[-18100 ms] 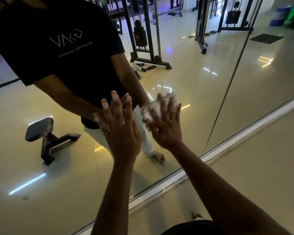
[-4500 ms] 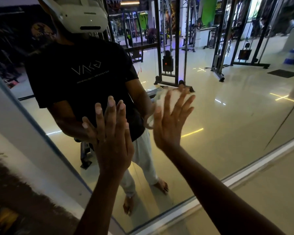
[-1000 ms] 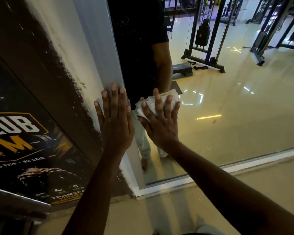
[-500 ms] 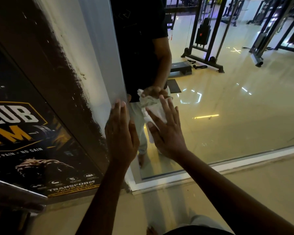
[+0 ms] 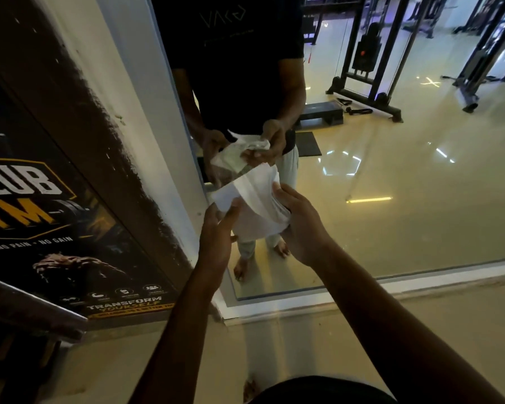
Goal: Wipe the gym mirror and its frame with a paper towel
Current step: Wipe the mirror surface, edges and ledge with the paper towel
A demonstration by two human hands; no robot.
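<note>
Close to the lower left corner of the large wall mirror with its white frame, both hands hold a crumpled white paper towel clear of the glass: left hand pinching its left edge, right hand gripping the right.

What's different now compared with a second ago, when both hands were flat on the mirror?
Both hands have come off the glass. The left hand has taken hold of the paper towel that the right hand already held, spreading it. The mirror frame and poster are unchanged.
</note>
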